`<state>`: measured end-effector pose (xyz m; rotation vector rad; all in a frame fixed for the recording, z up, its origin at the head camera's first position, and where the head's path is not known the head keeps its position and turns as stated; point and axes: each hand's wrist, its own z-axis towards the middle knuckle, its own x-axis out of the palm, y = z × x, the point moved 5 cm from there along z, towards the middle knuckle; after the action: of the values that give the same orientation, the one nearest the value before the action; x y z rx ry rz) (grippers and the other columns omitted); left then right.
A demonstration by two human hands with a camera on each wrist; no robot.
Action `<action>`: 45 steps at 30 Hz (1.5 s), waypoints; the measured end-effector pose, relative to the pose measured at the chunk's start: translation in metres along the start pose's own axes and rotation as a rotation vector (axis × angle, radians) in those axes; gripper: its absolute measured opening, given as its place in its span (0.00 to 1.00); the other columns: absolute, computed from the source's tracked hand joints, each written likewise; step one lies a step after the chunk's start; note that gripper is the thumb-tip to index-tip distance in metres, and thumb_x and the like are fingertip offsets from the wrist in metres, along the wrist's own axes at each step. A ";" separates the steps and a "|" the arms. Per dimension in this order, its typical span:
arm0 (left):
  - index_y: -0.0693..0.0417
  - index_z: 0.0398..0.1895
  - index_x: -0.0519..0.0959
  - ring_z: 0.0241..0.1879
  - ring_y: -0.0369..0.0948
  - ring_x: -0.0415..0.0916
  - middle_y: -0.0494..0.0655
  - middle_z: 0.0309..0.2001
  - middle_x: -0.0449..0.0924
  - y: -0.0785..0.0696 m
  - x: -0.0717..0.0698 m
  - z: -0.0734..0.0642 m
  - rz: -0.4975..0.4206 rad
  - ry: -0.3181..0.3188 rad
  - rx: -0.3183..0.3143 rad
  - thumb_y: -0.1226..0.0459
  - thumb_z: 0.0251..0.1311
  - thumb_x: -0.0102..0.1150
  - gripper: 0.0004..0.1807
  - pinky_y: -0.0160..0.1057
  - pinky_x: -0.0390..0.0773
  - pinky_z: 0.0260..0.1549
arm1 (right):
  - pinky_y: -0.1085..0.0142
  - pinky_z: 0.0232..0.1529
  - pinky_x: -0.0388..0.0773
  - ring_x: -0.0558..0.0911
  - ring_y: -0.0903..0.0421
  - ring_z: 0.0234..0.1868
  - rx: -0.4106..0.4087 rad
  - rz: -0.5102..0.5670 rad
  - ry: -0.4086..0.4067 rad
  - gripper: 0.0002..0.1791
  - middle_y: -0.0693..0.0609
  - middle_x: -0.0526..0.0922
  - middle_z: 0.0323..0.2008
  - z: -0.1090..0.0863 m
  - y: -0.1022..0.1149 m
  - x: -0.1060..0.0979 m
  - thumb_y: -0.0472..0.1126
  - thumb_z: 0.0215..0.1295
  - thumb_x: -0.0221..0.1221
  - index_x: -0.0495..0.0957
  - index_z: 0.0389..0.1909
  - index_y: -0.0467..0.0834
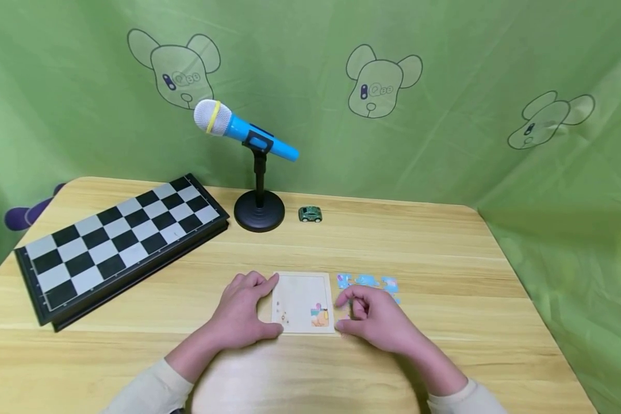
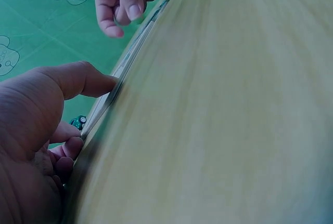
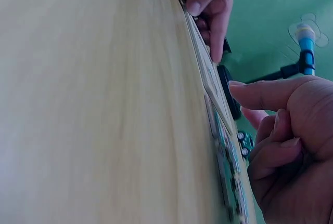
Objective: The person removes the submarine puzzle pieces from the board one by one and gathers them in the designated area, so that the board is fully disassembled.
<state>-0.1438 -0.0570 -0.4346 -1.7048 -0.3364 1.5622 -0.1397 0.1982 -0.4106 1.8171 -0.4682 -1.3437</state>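
Note:
A small square puzzle board with a pale inside lies in front of me in the head view. One colourful puzzle piece sits in its lower right corner. My left hand holds the board's left side, thumb at the near corner and index finger at the far one. Just off the right edge is my right hand, its thumb and index finger apart with nothing between them, the other fingers curled in. Several loose blue puzzle pieces lie beyond and partly under that hand, which hides some of them.
A folded black-and-white chessboard lies at the left. Behind the puzzle board stand a blue toy microphone on a black stand and a small green toy car. A green curtain hangs round the wooden table.

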 end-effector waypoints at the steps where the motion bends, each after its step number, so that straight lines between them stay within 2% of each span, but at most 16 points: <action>1: 0.59 0.70 0.70 0.44 0.41 0.61 0.38 0.45 0.67 0.000 0.000 0.000 0.000 0.001 0.001 0.52 0.37 0.79 0.52 0.44 0.62 0.47 | 0.64 0.37 0.74 0.61 0.64 0.18 -0.002 -0.004 0.003 0.17 0.59 0.60 0.16 0.002 0.001 0.002 0.36 0.53 0.74 0.81 0.43 0.44; 8: 0.60 0.70 0.70 0.45 0.42 0.61 0.39 0.45 0.68 -0.003 0.000 0.001 -0.003 0.004 0.007 0.53 0.38 0.79 0.51 0.45 0.63 0.48 | 0.64 0.31 0.72 0.64 0.63 0.16 0.015 -0.057 0.024 0.15 0.59 0.63 0.15 0.013 0.007 0.009 0.38 0.53 0.74 0.81 0.40 0.47; 15: 0.60 0.70 0.70 0.44 0.41 0.61 0.38 0.45 0.68 -0.004 0.000 0.002 -0.013 0.013 0.003 0.54 0.39 0.79 0.51 0.45 0.63 0.48 | 0.63 0.32 0.72 0.66 0.61 0.16 0.018 -0.102 0.034 0.14 0.58 0.65 0.15 0.020 0.011 0.014 0.38 0.53 0.74 0.81 0.39 0.47; 22: 0.59 0.70 0.70 0.45 0.41 0.61 0.38 0.45 0.68 -0.004 0.001 0.001 -0.017 0.015 -0.007 0.53 0.38 0.79 0.51 0.45 0.63 0.48 | 0.63 0.29 0.72 0.66 0.61 0.12 0.037 -0.069 0.028 0.13 0.56 0.65 0.14 0.028 0.014 0.016 0.39 0.56 0.73 0.81 0.39 0.46; 26: 0.60 0.70 0.70 0.45 0.41 0.61 0.38 0.45 0.68 -0.002 0.001 0.001 -0.013 0.011 -0.003 0.53 0.38 0.79 0.51 0.45 0.63 0.48 | 0.63 0.27 0.71 0.67 0.60 0.12 0.040 -0.076 0.032 0.14 0.56 0.65 0.14 0.029 0.011 0.018 0.41 0.54 0.75 0.81 0.39 0.47; 30: 0.60 0.70 0.71 0.45 0.42 0.62 0.38 0.45 0.68 -0.001 0.000 0.000 -0.009 -0.003 0.002 0.53 0.38 0.79 0.51 0.45 0.63 0.48 | 0.64 0.28 0.71 0.68 0.61 0.14 0.027 -0.133 0.041 0.15 0.57 0.66 0.15 0.031 0.009 0.021 0.42 0.52 0.76 0.81 0.38 0.50; 35: 0.59 0.70 0.70 0.45 0.42 0.62 0.38 0.46 0.68 0.000 0.001 0.001 -0.007 0.001 -0.001 0.51 0.38 0.79 0.52 0.45 0.62 0.49 | 0.64 0.28 0.70 0.66 0.62 0.17 0.010 -0.161 0.038 0.14 0.58 0.66 0.15 0.032 0.012 0.022 0.42 0.52 0.75 0.81 0.37 0.51; 45: 0.59 0.70 0.70 0.45 0.42 0.61 0.38 0.46 0.68 0.000 0.000 0.000 -0.003 -0.003 -0.001 0.51 0.37 0.79 0.52 0.45 0.62 0.48 | 0.63 0.33 0.73 0.66 0.63 0.16 -0.038 -0.080 0.060 0.15 0.59 0.63 0.15 0.023 0.020 0.015 0.43 0.53 0.75 0.81 0.38 0.47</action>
<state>-0.1440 -0.0570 -0.4349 -1.7017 -0.3414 1.5629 -0.1523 0.1667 -0.4071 1.8558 -0.3393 -1.3384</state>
